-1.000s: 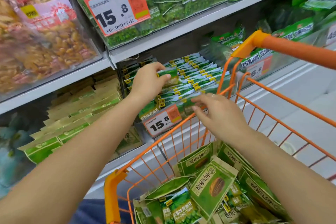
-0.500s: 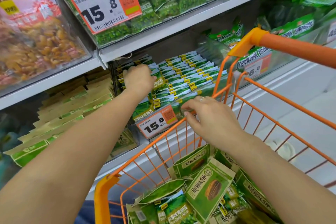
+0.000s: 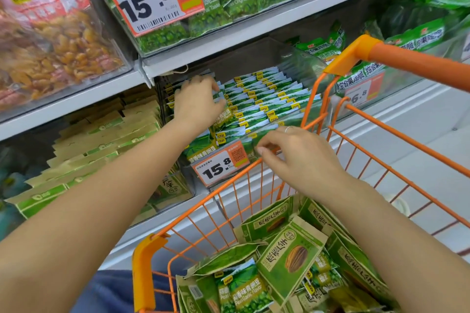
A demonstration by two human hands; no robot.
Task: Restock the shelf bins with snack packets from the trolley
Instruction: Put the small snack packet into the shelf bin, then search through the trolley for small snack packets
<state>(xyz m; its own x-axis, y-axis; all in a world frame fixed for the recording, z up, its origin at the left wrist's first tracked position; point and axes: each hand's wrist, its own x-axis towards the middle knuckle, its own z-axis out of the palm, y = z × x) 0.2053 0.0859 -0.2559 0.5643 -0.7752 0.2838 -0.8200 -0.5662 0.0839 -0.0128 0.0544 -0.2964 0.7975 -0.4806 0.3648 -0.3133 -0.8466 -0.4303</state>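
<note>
2 tags (image 3: pixel 220 166) read 15.8; packets (image 3: pixel 245 290) read "Peas Garlic Flavor".

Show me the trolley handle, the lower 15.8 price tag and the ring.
Trolley handle (image 3: pixel 417 63): head view, on the orange bar.
Lower 15.8 price tag (image 3: pixel 220 166): head view, on its digits.
Ring (image 3: pixel 288 129): head view, on the band.

shelf (image 3: pixel 229 40) carries clear bins (image 3: pixel 312 63) of packets (image 3: pixel 267 101)

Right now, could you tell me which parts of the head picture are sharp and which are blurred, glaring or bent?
Head view: the near price tag and the trolley's packets read clearly; the top-left nut bags are smeared behind glare on their clear bin; the shelf edge and trolley handle bow from the wide lens; the left hand is slightly soft; light is even, shadows faint.
</note>
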